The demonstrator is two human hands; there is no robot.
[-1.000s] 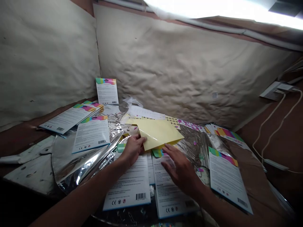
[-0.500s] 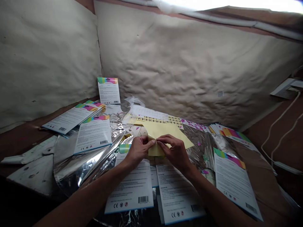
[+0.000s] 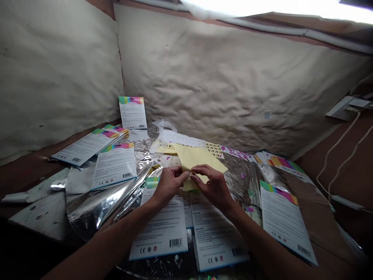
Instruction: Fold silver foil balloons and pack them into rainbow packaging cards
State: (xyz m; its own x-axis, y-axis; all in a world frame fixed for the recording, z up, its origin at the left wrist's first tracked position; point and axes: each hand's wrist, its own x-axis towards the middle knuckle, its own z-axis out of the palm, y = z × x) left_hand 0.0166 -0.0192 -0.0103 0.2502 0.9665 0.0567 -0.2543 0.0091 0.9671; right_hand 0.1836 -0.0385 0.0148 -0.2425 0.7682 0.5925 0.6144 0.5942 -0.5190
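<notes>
A plain yellow sheet of paper (image 3: pixel 202 157) is held upright and slightly bent between my hands. My left hand (image 3: pixel 170 184) pinches its near-left part between thumb and fingers. Beside it, my right hand (image 3: pixel 212 184) has thumb and fingertips closed at the sheet's near edge, close to the left thumb; any small thing between them is hidden. Below my wrists lie a white printed packet (image 3: pixel 163 225) with a barcode and another printed packet (image 3: pixel 218 233). Behind the yellow sheet shows a sheet of small dark-printed labels (image 3: pixel 214 149).
More packets (image 3: pixel 84 147) are stacked at left, a single packet (image 3: pixel 115 165) is nearer, and another packet (image 3: pixel 132 112) leans on the wall. At right lies a packet (image 3: pixel 287 219), with colourful cards (image 3: pixel 279 163) behind. Silvery film (image 3: pixel 107 206) covers the table. Cables (image 3: pixel 332 163) hang at far right.
The yellow sheet has tipped and shifted slightly left, its right corner drawn in. My right fingers have spread a little from their tighter pinch. The view has shifted slightly.
</notes>
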